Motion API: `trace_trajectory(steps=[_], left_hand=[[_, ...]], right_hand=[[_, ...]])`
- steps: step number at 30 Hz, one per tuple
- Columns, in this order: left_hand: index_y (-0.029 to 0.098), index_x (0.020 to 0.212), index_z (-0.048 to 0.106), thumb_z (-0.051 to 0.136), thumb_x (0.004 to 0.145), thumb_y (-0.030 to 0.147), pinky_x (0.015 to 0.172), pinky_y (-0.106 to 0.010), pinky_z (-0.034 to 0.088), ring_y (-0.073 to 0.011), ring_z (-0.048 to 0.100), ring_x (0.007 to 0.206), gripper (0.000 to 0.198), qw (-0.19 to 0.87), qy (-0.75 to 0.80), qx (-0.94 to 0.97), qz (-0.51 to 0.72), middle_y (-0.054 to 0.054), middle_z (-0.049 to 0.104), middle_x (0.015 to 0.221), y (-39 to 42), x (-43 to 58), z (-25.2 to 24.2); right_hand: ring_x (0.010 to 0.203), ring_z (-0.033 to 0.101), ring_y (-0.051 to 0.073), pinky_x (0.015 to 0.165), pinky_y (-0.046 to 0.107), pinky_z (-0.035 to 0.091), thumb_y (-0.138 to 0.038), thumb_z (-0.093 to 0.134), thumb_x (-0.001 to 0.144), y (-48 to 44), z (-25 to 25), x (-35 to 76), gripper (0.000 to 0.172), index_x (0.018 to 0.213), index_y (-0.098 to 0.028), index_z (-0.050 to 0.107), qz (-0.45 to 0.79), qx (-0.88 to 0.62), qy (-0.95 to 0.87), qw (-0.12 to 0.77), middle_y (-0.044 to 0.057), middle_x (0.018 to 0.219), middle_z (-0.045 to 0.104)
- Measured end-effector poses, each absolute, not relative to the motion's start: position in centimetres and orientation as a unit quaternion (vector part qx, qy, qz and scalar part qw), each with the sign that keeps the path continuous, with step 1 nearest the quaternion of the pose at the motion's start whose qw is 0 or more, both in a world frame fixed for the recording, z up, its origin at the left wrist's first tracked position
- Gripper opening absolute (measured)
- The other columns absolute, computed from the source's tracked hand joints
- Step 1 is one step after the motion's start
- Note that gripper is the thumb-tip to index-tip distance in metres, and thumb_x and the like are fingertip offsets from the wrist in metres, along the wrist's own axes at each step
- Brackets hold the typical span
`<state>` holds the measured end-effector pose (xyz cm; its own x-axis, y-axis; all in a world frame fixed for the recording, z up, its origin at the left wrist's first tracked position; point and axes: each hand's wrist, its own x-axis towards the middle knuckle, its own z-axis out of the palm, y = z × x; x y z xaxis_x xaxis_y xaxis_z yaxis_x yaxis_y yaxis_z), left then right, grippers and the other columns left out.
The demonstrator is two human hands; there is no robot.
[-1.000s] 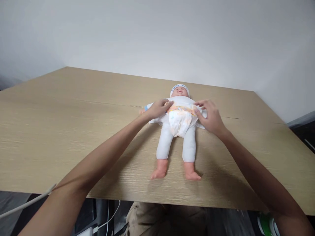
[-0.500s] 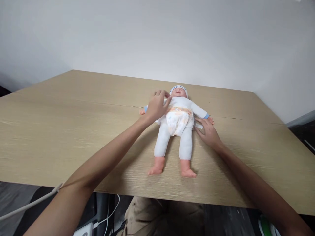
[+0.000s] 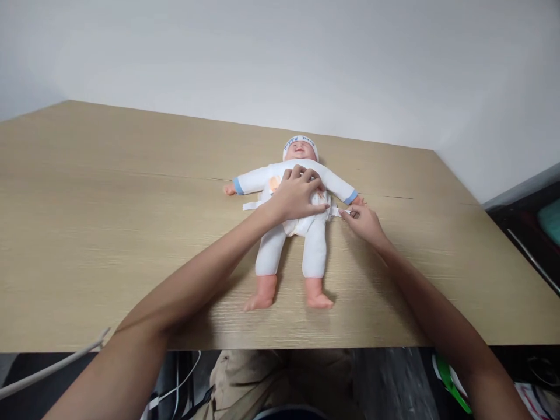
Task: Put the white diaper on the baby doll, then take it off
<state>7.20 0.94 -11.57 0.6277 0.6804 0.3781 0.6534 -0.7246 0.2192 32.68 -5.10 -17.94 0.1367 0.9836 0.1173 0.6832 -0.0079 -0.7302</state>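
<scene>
A baby doll (image 3: 271, 251) in a white suit and printed headband lies face up on the wooden table, feet toward me. Around its hips is a white diaper (image 3: 300, 227), its front largely covered by my left hand (image 3: 298, 192), which rests over the doll's belly with bent fingers. My right hand (image 3: 361, 223) pinches the end of the white side tab (image 3: 335, 211) at the doll's right-hand side in view. The other side tab (image 3: 251, 206) sticks out to the left, untouched.
The wooden table (image 3: 131, 245) reaches back to a pale wall (image 3: 262, 64). A white cable (image 3: 56, 366) crosses the near left edge. Dark items stand at the far right, and a green and white object (image 3: 452, 388) lies below the table's edge.
My left hand has moved from beside the doll's chest onto its belly. My right hand has closed on the side tab, which now sticks outward. The view has shifted to the right.
</scene>
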Motion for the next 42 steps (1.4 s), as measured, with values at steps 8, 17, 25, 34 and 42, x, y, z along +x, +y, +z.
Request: trace_trajectory(steps=[8,17,25,34,42], left_hand=[[0.024,0.129,0.074,0.083,0.087,0.055,0.112,-0.060,0.041,-0.0470,0.052,0.135,0.053,0.052,0.372,0.900,0.222,-0.015,0.070,0.141,1.3,7.4,-12.0],[0.019,0.150,0.059,0.083,0.082,0.048,0.115,-0.056,0.039,-0.0456,0.052,0.137,0.078,0.076,0.379,0.891,0.238,-0.016,0.071,0.145,1.0,7.2,-11.7],[0.022,0.164,0.043,0.080,0.084,0.041,0.114,-0.056,0.039,-0.0424,0.055,0.131,0.090,0.113,0.371,0.887,0.253,-0.012,0.074,0.143,1.3,6.8,-11.9],[0.027,0.161,0.049,0.054,0.109,0.051,0.128,-0.054,0.029,-0.0389,0.052,0.149,0.057,0.162,0.336,0.888,0.269,-0.012,0.060,0.162,-1.3,3.4,-10.0],[0.020,0.137,0.064,0.048,0.109,0.051,0.121,-0.052,0.038,-0.0342,0.062,0.130,0.044,0.132,0.468,0.802,0.346,-0.017,0.073,0.142,0.5,-4.8,-17.6]], right_hand=[[0.088,0.068,0.023,0.086,0.036,0.055,-0.062,0.065,0.096,-2.2,-12.9,29.9,0.042,0.076,-0.026,0.062,0.300,-0.585,-0.662,0.360,0.001,0.081,0.072],[0.081,0.066,0.023,0.081,0.036,0.055,-0.050,0.059,0.102,-0.8,-13.7,24.1,0.029,0.084,-0.026,0.061,0.215,-0.630,-0.634,0.395,0.002,0.083,0.072],[0.158,0.054,0.033,0.137,0.059,0.038,-0.043,0.052,0.111,-5.4,-16.5,26.1,0.052,0.161,-0.031,0.058,0.075,-0.424,-0.809,0.400,0.011,0.165,0.063],[0.168,0.043,0.032,0.140,0.066,0.030,-0.041,0.030,0.113,-5.2,-18.5,27.9,0.061,0.167,-0.030,0.055,0.043,-0.420,-0.800,0.426,0.007,0.170,0.060],[0.146,0.065,0.035,0.128,0.059,0.048,-0.052,0.042,0.115,-4.7,-13.2,24.9,0.050,0.152,-0.030,0.066,0.066,-0.451,-0.777,0.434,0.013,0.150,0.073]])
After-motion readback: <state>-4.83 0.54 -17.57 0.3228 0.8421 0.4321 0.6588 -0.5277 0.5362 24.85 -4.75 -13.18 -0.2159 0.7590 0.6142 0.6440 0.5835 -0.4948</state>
